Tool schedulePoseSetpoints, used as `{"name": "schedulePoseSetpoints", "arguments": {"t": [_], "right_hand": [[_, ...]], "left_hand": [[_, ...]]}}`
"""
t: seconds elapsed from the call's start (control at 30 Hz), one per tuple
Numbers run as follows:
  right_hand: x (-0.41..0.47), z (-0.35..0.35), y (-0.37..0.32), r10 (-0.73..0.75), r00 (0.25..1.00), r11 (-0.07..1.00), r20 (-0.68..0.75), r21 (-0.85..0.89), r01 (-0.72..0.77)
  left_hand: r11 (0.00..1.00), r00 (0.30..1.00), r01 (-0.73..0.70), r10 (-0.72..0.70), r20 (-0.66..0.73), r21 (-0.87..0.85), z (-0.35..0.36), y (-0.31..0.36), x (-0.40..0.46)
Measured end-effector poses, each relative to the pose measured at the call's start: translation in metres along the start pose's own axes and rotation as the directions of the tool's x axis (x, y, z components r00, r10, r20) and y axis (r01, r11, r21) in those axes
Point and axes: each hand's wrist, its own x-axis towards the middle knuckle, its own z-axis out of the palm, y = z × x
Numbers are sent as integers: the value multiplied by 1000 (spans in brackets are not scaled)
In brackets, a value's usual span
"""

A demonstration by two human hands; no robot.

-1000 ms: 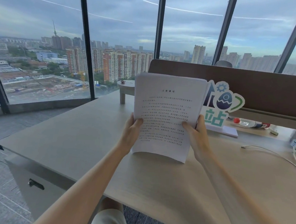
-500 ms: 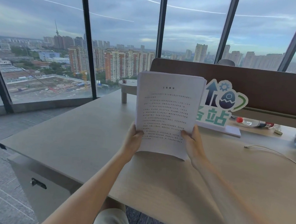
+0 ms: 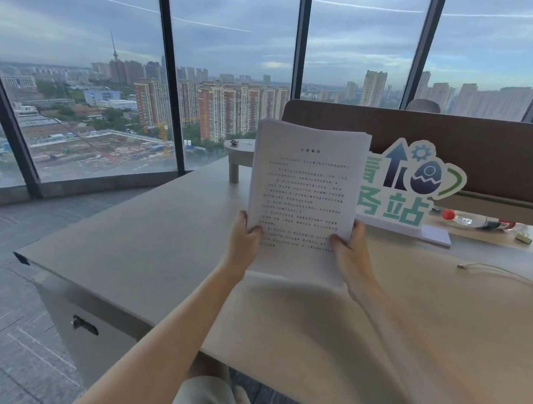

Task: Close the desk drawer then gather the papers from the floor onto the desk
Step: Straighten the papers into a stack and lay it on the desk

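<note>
The wide pale wood-grain desk top (image 3: 167,245) is bare in front of the person. The grey drawer unit with a black handle (image 3: 84,325) beneath its left end appears shut, so the remaining step is judged to be setting the papers down. The stack of white printed sheets (image 3: 303,201) is held upright, its lower edge at or just above the desk surface; contact cannot be confirmed. The left hand (image 3: 243,241) and right hand (image 3: 350,248) each pinch a lower corner, thumbs on the front page.

Risks:
- The unsupported upper part may fold forward or fan apart.
- Uneven release may let sheets slide off the desk.
- Pushing away may strike the green and white cut-out sign (image 3: 411,186) just behind.
</note>
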Motion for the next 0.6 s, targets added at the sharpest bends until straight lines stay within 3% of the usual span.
{"name": "schedulePoseSetpoints", "arguments": {"t": [0.27, 0.4, 0.6], "right_hand": [[42, 57, -13, 156, 973, 988, 171, -20, -155], [66, 94, -10, 252, 929, 967, 270, -50, -248], [97, 146, 15, 374, 879, 927, 296, -91, -364]], "left_hand": [[985, 961, 111, -73, -267, 132, -50, -2, 37], [946, 938, 186, -89, -336, 267, -84, -13, 62], [894, 916, 298, -169, -363, 336, -116, -43, 103]]}}
